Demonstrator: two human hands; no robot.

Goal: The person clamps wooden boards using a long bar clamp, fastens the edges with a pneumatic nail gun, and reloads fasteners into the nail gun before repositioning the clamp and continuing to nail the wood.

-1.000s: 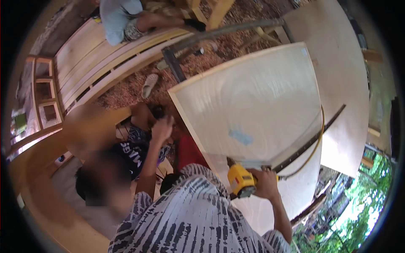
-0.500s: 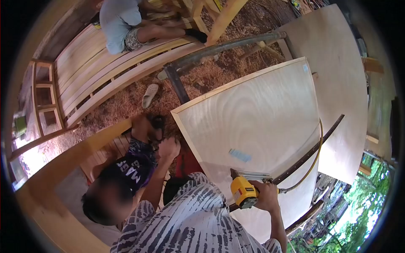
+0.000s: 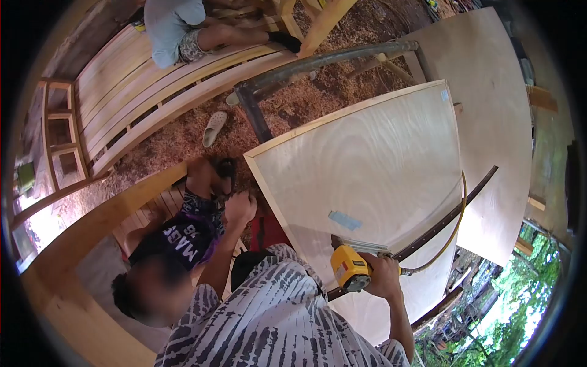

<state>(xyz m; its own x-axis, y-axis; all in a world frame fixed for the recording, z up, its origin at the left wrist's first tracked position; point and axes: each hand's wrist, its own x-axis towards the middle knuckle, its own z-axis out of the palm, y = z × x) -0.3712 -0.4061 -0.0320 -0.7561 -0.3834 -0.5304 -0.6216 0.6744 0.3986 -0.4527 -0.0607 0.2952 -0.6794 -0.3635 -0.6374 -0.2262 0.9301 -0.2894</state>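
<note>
My right hand point(image 3: 384, 278) grips a yellow nail gun point(image 3: 351, 268), which lies over the lower part of a pale plywood panel point(image 3: 367, 165). The gun's dark nose points toward the panel's near left edge; whether it touches the wood I cannot tell. A yellow-brown air hose point(image 3: 443, 251) runs from its handle. My left hand point(image 3: 241, 208) is raised beside the panel's left edge with its fingers curled closed. What it holds, if anything, is hidden. A light blue label point(image 3: 345, 220) sticks to the panel near the gun.
A person in a dark jersey point(image 3: 183, 241) sits close at left, beside a wooden beam point(image 3: 79, 257). Another person in a light shirt point(image 3: 174, 27) sits on a slatted wooden bench point(image 3: 116, 85). A dark frame point(image 3: 254, 113) stands behind the panel; a larger plywood sheet point(image 3: 489, 122) is at right.
The whole view has shifted slightly. My left hand is a little higher, its fingers still curled. My right hand keeps its grip on the nail gun, which stays over nearly the same spot.
</note>
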